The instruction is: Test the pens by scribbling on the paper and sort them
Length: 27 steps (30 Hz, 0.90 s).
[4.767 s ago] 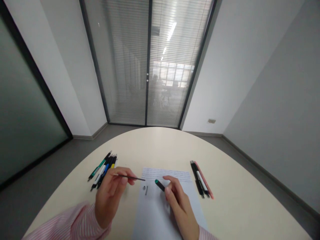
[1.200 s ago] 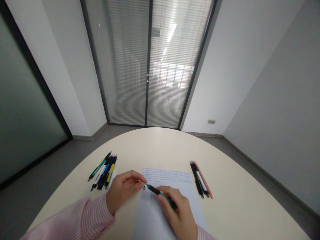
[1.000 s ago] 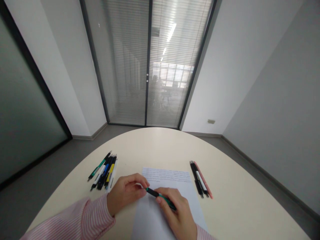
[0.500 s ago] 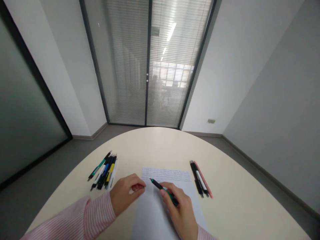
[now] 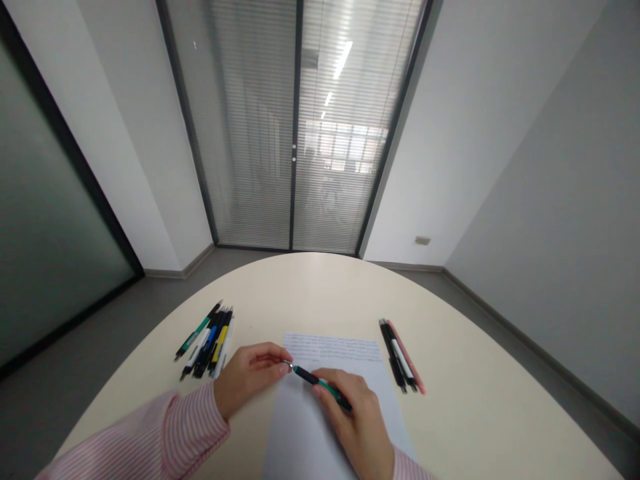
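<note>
My right hand (image 5: 357,417) grips a black and green pen (image 5: 306,375), held at a slant above the sheet of paper (image 5: 335,400), its front end pointing left. My left hand (image 5: 253,370) is closed in a pinch, thumb and index finger at the small silver tip (image 5: 289,365) at the front of the pen. Whether that tip is still joined to the barrel I cannot tell. Rows of handwriting fill the top of the paper; the hands hide part of its lower area.
On the left of the round cream table (image 5: 320,287) lies a group of several pens (image 5: 207,343), with black, green, blue, yellow and white parts. To the right of the paper rest black, white and pink pens (image 5: 401,357). A glass partition with blinds (image 5: 295,133) stands behind the table.
The pen's front end has moved slightly left and down. My left fingers now meet its silver tip, where before there was a gap between them.
</note>
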Motion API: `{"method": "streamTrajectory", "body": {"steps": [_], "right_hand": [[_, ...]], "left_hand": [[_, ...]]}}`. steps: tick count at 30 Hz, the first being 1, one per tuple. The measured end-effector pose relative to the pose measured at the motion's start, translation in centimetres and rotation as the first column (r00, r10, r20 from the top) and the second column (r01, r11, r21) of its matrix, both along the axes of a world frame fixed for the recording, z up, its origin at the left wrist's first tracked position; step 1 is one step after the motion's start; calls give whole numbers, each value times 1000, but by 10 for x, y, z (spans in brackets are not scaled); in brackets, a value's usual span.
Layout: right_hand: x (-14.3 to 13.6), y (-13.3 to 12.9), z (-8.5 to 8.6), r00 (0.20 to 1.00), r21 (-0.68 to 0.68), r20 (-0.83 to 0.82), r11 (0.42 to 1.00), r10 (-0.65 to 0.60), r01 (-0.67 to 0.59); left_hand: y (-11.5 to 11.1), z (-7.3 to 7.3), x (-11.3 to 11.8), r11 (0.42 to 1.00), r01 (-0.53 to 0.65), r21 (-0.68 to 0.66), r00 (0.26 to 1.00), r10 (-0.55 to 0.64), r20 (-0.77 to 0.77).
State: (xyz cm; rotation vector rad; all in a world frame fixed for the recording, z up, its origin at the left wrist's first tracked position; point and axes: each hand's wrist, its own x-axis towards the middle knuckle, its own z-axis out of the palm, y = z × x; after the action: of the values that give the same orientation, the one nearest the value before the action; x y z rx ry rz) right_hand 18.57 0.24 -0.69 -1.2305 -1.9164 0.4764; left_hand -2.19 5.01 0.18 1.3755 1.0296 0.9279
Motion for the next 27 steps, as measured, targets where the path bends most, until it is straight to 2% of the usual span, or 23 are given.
{"method": "streamTrajectory", "body": {"steps": [5, 12, 18, 22, 27], "right_hand": [[-1, -1, -2, 999, -2, 32, 1000, 21, -21], [-3, -5, -3, 997, -82, 56, 995, -51, 56], [-1, -3, 0, 992, -24, 123, 1000, -17, 20], [-2, -3, -2, 995, -32, 79, 998, -53, 56], [-3, -3, 0, 998, -56, 54, 998, -39, 42]], "left_hand": [[1, -4, 1, 999, 28, 26, 999, -27, -29], [-2, 1, 1, 999, 41, 27, 997, -39, -61], [-2, 0, 1, 998, 29, 60, 997, -25, -75], [-1, -2, 0, 993, 17, 120, 998, -9, -66], [2, -5, -3, 994, 23, 109, 994, -11, -105]]}}
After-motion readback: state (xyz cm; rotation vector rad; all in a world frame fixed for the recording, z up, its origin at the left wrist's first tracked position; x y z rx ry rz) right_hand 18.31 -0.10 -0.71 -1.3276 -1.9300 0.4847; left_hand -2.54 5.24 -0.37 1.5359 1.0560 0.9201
